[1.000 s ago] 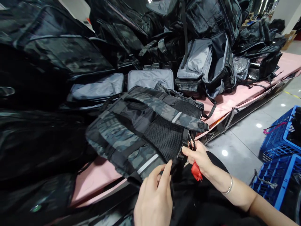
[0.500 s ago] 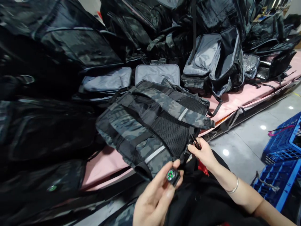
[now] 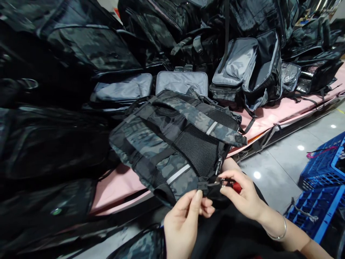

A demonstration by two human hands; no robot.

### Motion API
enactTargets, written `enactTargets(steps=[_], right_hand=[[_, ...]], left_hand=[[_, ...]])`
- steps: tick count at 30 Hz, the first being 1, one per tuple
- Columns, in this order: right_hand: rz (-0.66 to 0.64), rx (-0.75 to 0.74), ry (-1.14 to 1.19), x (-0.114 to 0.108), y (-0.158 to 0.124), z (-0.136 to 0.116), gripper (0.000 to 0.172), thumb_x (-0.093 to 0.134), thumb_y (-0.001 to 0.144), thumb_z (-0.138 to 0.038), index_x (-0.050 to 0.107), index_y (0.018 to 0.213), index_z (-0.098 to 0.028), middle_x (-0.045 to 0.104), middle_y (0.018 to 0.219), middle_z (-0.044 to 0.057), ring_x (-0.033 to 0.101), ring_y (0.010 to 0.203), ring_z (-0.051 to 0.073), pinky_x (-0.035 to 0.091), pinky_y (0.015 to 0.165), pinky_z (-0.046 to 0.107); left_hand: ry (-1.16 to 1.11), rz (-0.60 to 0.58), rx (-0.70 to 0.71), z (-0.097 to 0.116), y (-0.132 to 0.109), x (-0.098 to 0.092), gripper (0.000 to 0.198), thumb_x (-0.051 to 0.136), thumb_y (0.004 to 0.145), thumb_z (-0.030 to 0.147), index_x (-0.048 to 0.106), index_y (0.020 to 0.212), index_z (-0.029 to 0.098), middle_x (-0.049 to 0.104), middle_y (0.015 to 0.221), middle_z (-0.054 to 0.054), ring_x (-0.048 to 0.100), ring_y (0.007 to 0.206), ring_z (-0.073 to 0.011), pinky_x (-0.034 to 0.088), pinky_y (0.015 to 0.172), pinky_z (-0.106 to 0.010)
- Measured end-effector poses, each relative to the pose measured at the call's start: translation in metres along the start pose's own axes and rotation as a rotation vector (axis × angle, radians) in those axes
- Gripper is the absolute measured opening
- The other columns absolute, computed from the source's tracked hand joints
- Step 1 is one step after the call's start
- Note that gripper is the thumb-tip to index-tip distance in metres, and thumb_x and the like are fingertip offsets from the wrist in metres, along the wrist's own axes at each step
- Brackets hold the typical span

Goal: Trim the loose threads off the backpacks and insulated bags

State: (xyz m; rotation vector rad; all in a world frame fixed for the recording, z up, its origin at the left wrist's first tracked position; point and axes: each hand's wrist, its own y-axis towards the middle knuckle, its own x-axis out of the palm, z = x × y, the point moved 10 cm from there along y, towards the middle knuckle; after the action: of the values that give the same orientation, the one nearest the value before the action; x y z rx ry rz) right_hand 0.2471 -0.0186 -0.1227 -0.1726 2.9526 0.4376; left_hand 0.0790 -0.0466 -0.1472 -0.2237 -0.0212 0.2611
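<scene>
A black and grey camouflage backpack (image 3: 164,144) lies with its straps and mesh back panel facing up. At its near edge my left hand (image 3: 185,216) pinches a small black buckle (image 3: 202,185) between thumb and fingers. My right hand (image 3: 241,194) is closed on small dark thread snips (image 3: 223,182) with a red part showing at the palm. Their shiny tip points left at the buckle, a short way off; whether it touches is too small to tell. A zipper pull (image 3: 219,165) hangs from the backpack just above the right hand's fingers.
Dark camouflage bags pile up behind and at left, some with open grey-lined compartments (image 3: 182,83). Pink sheeting (image 3: 272,117) covers the table under them. Blue plastic crates (image 3: 318,208) stand on the tiled floor at right. Another camouflage piece (image 3: 142,244) lies at the bottom.
My right hand has come down and towards my left hand, bringing the snips close to the buckle. My left hand has turned the buckle, so its green compass face no longer shows.
</scene>
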Motion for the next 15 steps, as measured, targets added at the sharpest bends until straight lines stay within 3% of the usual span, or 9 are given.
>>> enactTargets(steps=[6, 11, 15], right_hand=[[-0.03, -0.137, -0.146, 0.002, 0.0, -0.02, 0.016, 0.06, 0.081, -0.022, 0.062, 0.097, -0.021, 0.064, 0.082, 0.004, 0.06, 0.074, 0.016, 0.047, 0.068, 0.029], [-0.032, -0.115, -0.11, 0.001, 0.002, -0.013, 0.006, 0.058, 0.083, -0.021, 0.063, 0.087, -0.021, 0.067, 0.081, 0.003, 0.061, 0.072, 0.016, 0.047, 0.067, 0.028], [-0.037, -0.093, -0.06, 0.002, 0.003, -0.012, 0.008, 0.061, 0.081, -0.023, 0.063, 0.088, -0.02, 0.066, 0.081, 0.003, 0.062, 0.073, 0.016, 0.048, 0.067, 0.028]], left_hand=[[0.117, -0.009, 0.096, 0.005, -0.004, 0.003, 0.028, 0.064, 0.072, 0.041, 0.065, 0.08, 0.014, 0.067, 0.059, -0.002, 0.062, 0.049, -0.0163, 0.055, 0.052, -0.027], [0.185, 0.028, 0.169, 0.007, -0.007, 0.001, 0.027, 0.063, 0.073, 0.041, 0.067, 0.08, 0.015, 0.068, 0.06, -0.003, 0.064, 0.05, -0.0165, 0.056, 0.054, -0.026], [0.25, -0.021, 0.182, 0.007, -0.006, 0.004, 0.026, 0.062, 0.074, 0.041, 0.067, 0.077, 0.016, 0.068, 0.06, -0.003, 0.064, 0.052, -0.0169, 0.056, 0.055, -0.026]])
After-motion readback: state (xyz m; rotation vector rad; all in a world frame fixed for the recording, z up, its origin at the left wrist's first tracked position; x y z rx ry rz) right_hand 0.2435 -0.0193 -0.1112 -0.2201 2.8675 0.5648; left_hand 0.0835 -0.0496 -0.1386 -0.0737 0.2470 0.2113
